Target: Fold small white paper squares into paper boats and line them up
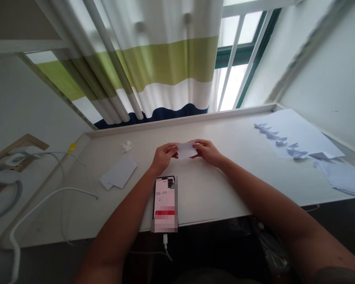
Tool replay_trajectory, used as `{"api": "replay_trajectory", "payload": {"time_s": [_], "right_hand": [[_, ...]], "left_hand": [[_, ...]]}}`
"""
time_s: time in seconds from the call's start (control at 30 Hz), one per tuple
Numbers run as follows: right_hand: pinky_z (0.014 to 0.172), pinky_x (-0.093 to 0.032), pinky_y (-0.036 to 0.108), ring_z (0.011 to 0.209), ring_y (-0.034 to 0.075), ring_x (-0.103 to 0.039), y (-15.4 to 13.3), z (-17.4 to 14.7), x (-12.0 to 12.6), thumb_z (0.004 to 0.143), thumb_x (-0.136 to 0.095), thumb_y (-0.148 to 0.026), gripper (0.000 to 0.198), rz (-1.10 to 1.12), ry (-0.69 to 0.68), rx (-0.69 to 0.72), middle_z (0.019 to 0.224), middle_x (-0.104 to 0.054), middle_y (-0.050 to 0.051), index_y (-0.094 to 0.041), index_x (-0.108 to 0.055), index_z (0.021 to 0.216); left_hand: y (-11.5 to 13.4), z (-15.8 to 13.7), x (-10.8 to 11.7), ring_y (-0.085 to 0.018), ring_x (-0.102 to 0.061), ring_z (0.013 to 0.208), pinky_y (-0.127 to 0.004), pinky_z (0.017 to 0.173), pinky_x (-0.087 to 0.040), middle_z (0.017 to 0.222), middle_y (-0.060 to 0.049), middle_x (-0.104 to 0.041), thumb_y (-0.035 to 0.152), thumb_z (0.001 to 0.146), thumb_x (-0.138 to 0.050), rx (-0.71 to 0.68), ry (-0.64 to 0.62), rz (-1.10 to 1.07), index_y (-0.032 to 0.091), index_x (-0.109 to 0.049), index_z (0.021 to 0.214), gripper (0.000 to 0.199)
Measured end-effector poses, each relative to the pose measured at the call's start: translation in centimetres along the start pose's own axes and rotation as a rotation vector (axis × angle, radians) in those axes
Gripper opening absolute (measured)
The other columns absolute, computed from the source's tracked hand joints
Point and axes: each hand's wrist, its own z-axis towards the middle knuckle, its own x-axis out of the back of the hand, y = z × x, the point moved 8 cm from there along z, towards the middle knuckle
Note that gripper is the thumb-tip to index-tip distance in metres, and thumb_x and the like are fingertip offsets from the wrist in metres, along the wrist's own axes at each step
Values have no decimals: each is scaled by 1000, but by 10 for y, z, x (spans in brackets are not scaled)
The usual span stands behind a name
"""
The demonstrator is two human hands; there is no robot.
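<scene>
Two bare grips, the left grip (165,156) and the right grip (206,152), pinch opposite ends of one small, flat-looking white paper rectangle (186,150) between them, over the off-white, low-rimmed bench (221,193). Well to the right of the right grip, several small, pointed, folded white paper pieces (281,142) form a row along the edge of a large, smooth white paper sheet (301,128); these look finished. The held rectangle seems at an early stage, with no points formed, though its creases are too small to make out. Unworked paper appears to remain: flat white rectangular slips (122,172) left of the left grip, and a layered white paper stack (343,177) farther right. Just nearer the person than the left grip lies a black-edged smartphone (165,199) with a lit, pinkish screen.
</scene>
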Motion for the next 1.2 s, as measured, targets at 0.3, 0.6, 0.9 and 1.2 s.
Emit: {"api": "replay_trajectory", "payload": {"time_s": [0.3,0.6,0.9,1.2], "right_hand": [[59,-48,25,65,13,-61,-5,-14,-6,71,-98,-51,51,-132,-109,97,75,-69,-3,-21,-67,97],[64,-51,27,73,15,-65,-6,-19,-12,77,-95,-52,41,-296,-200,70,81,-77,5,-15,-82,89],[77,-62,34,83,18,-72,-9,-17,-13,72,-96,-64,54,-32,-102,145,89,-79,4,-18,-77,92],[78,-57,31,81,17,-71,-7,-19,-18,73,-96,-63,52,-123,-153,126,90,-80,5,-17,-81,92]], "left_hand": [[19,-19,-15,-15,-67,76,-30,75,-58,82,-4,-76,34,83,-83,-140,-112,148,18,-85,100,23],[9,-20,-21,-15,-74,82,-28,81,-59,90,-2,-79,26,75,-93,-63,-174,43,18,-67,138,69],[16,-20,-13,-19,-73,75,-32,72,-56,79,-7,-80,44,78,-92,-52,-90,149,15,-81,89,33],[17,-22,-13,-16,-68,71,-31,73,-55,76,-4,-77,38,78,-87,-120,-57,171,17,-81,80,22]]}}
